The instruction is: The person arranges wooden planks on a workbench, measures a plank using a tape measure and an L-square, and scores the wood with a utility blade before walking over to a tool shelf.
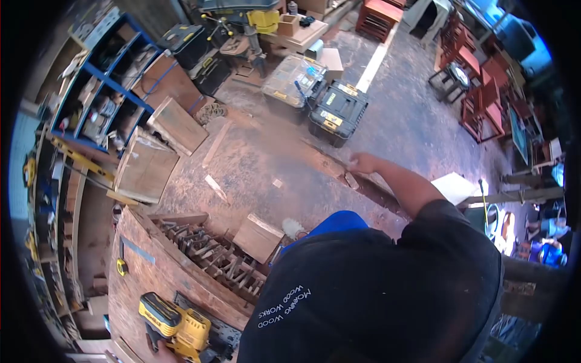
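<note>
At the bottom left, my left hand [161,353] wraps the handle of a yellow and black cordless power tool [187,331]. The tool rests on the wooden workbench [166,275], its exact kind partly hidden. My right hand [361,161] reaches forward with bent fingers drawn together; anything inside them is too small to make out. It appears over a long wooden edge [378,192]. A steel square [138,250] and a yellow tape measure [122,267] lie on the bench. Beside them, a recess holds several bar-like tools [212,254] and a wood block [259,238].
Black toolbox [339,112] and clear-lidded case [292,85] stand on the floor ahead. Wood slabs [145,166] lean near a blue shelf [106,91] at left. Red-brown chairs [484,109] stand at right. A long pale board [378,60] and offcuts [216,188] lie around.
</note>
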Motion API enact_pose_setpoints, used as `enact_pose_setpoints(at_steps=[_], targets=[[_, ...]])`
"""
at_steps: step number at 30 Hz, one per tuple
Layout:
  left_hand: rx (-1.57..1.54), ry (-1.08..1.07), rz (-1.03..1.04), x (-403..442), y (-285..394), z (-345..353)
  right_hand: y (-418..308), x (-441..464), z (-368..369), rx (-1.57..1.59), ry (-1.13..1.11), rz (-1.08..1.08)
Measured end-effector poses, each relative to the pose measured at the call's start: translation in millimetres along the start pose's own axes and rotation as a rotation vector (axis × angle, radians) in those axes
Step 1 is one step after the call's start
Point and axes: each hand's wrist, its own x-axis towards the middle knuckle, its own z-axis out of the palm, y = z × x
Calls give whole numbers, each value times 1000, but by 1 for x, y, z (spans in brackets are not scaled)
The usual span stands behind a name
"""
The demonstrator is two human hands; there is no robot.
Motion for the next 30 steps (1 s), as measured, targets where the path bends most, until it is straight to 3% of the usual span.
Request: enact_pose_setpoints(at_steps=[2,6,13,15,16,23,25,27,30], targets=[[86,-30,-9,-20,30,31,-33,10,-12,4,11,-14],[174,-87,21,-44,72,88,-30,22,-14,59,10,-26],[180,-286,106,-80,143,203,79,-17,-24,72,-136,301],[186,-434,259,-96,171,253,107,-39,-38,139,-103,351],[103,-472,173,-85,168,275,124,-48,-44,185,-81,396],[259,-855,312,-104,191,513,266,-115,-46,371,238,551],[298,-960,318,-114,187,594,292,-151,-52,548,322,780],[367,-1087,283,-132,189,672,339,-183,-24,691,416,831],[338,-1244,462,-131,144,805,320,-226,-16,898,560,948]])
